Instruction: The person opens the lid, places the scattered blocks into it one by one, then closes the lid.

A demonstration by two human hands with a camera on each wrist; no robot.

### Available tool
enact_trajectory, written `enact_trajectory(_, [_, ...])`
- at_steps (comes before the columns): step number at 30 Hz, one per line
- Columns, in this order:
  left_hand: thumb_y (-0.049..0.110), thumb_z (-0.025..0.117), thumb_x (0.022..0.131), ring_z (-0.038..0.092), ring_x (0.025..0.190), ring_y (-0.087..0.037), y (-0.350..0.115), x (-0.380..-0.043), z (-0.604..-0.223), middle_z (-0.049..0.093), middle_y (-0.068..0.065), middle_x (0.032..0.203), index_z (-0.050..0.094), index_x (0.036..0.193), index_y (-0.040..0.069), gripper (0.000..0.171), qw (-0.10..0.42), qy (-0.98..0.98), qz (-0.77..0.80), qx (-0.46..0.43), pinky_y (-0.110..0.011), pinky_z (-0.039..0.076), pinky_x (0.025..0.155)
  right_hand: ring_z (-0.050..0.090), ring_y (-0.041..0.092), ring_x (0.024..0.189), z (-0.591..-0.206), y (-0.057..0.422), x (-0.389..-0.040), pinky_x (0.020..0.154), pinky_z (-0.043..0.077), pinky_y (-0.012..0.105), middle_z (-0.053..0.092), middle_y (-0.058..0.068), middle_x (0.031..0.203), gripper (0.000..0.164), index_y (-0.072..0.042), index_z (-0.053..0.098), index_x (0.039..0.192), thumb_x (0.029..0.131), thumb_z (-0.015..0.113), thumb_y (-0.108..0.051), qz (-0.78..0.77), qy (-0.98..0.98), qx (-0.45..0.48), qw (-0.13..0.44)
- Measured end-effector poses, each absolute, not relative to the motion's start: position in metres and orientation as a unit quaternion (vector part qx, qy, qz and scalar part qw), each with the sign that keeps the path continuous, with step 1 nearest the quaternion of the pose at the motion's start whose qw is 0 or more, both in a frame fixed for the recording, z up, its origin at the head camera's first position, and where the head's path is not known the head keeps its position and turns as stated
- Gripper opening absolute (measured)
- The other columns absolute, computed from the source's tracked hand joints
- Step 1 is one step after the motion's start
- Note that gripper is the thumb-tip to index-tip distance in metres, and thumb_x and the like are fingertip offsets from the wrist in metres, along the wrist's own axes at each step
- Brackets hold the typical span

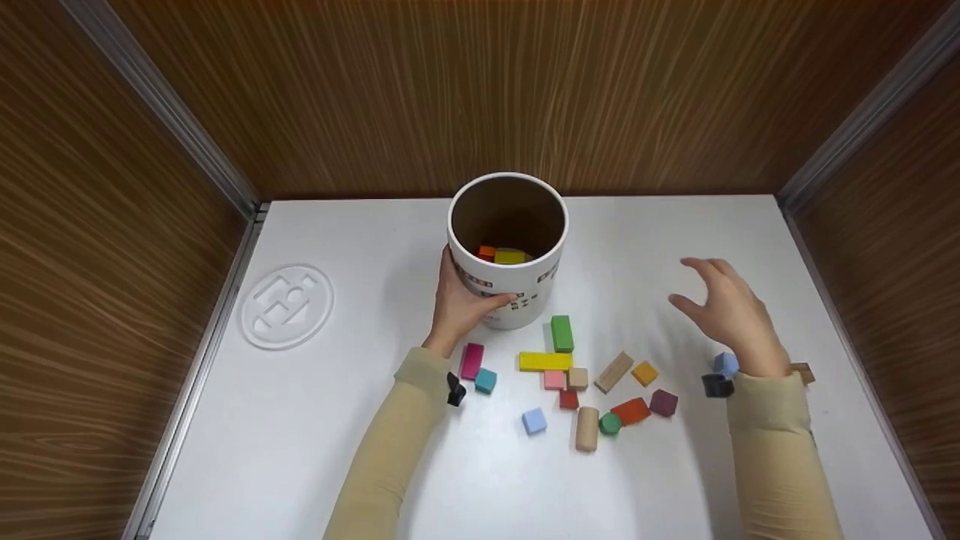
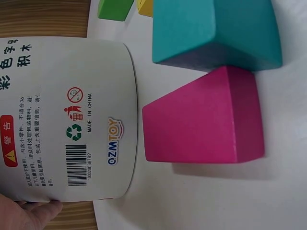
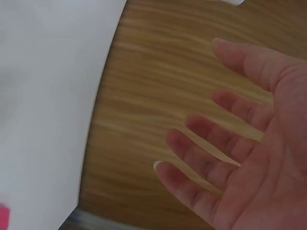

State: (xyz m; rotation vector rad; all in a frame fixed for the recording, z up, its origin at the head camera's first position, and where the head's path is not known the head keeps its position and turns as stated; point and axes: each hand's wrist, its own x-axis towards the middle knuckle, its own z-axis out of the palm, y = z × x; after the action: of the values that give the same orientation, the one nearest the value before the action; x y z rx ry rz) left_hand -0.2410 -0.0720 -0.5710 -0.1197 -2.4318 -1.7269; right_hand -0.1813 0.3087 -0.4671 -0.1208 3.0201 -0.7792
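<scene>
A tall white cardboard canister (image 1: 517, 300) stands upright near the back of the table, with orange and yellow blocks (image 1: 510, 256) visible inside. My left hand (image 1: 459, 304) holds it by its left side, thumb across the printed front. In the left wrist view, a magenta block (image 2: 201, 120) and a teal block (image 2: 216, 33) lie close beside the canister (image 2: 57, 115). My right hand (image 1: 724, 311) is raised at the right, fingers spread and apart from everything. The right wrist view shows nothing in this hand (image 3: 249, 153). Nearest below it is a light blue block (image 1: 725, 364), partly covered by the wrist.
Loose wooden blocks lie in front of the canister, among them a green block (image 1: 562, 334), a yellow block (image 1: 545, 361), a plain cylinder (image 1: 587, 429) and a red block (image 1: 631, 411). A round white embossed disc (image 1: 286, 306) lies at the left. Wood-grain walls (image 1: 517, 90) enclose the table.
</scene>
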Motion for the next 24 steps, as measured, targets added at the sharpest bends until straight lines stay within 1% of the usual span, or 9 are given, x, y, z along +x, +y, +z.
enact_trajectory(6, [0.057,0.089,0.059,0.029,0.138,-0.011,-0.072,-0.241,-0.572,0.027,-0.002,0.156,0.009,0.154,0.031,0.127,0.078,-0.812,-0.577,-0.042,-0.044,0.027,0.115,0.035,0.055,0.128,-0.488,0.353,-0.169,0.099,0.033,0.071,0.035,0.035,0.142,0.063,0.002,0.040,0.144,0.094,0.067,-0.023,-0.250,0.967,0.007,0.041])
enact_trajectory(12, [0.054,0.090,0.060,0.030,0.138,-0.010,-0.072,-0.241,-0.571,0.027,-0.002,0.155,0.010,0.155,0.028,0.127,0.076,-0.814,-0.574,-0.042,-0.043,0.029,0.114,0.036,0.055,0.122,-0.501,0.389,-0.160,0.094,0.035,0.072,0.029,0.039,0.143,0.072,0.003,0.030,0.149,0.096,0.062,-0.034,-0.269,0.958,0.052,0.087])
enact_trajectory(14, [0.054,0.090,0.060,0.030,0.138,-0.010,-0.072,-0.241,-0.571,0.027,-0.002,0.155,0.009,0.155,0.028,0.127,0.076,-0.816,-0.572,-0.042,-0.043,0.029,0.114,0.037,0.054,0.120,-0.507,0.399,-0.158,0.093,0.037,0.072,0.029,0.041,0.142,0.073,0.005,0.028,0.149,0.096,0.062,-0.033,-0.279,0.953,0.064,0.097])
enact_trajectory(17, [0.055,0.090,0.060,0.030,0.138,-0.010,-0.072,-0.241,-0.571,0.027,-0.001,0.155,0.009,0.155,0.030,0.126,0.078,-0.816,-0.571,-0.043,-0.043,0.029,0.114,0.041,0.052,0.111,-0.518,0.409,-0.157,0.089,0.043,0.069,0.029,0.042,0.139,0.072,0.006,0.025,0.150,0.097,0.061,-0.026,-0.296,0.944,0.084,0.118])
enact_trajectory(20, [0.056,0.089,0.060,0.029,0.138,-0.009,-0.072,-0.240,-0.571,0.027,0.000,0.156,0.009,0.154,0.034,0.126,0.078,-0.816,-0.571,-0.040,-0.042,0.028,0.115,0.041,0.050,0.106,-0.530,0.415,-0.157,0.085,0.048,0.065,0.027,0.042,0.139,0.072,0.006,0.022,0.151,0.097,0.060,-0.022,-0.304,0.936,0.102,0.145])
enact_trajectory(22, [0.057,0.089,0.059,0.029,0.138,-0.009,-0.072,-0.240,-0.571,0.027,0.000,0.156,0.009,0.153,0.037,0.125,0.077,-0.816,-0.572,-0.038,-0.042,0.028,0.115,0.039,0.052,0.108,-0.537,0.418,-0.157,0.086,0.048,0.066,0.025,0.043,0.139,0.073,0.005,0.019,0.151,0.097,0.059,-0.022,-0.300,0.933,0.113,0.163])
enact_trajectory(24, [0.058,0.089,0.059,0.029,0.138,-0.009,-0.072,-0.240,-0.571,0.027,0.000,0.156,0.009,0.153,0.038,0.125,0.076,-0.815,-0.574,-0.038,-0.042,0.027,0.115,0.038,0.054,0.109,-0.542,0.420,-0.157,0.088,0.046,0.067,0.025,0.043,0.138,0.073,0.005,0.019,0.151,0.097,0.059,-0.023,-0.294,0.931,0.121,0.179])
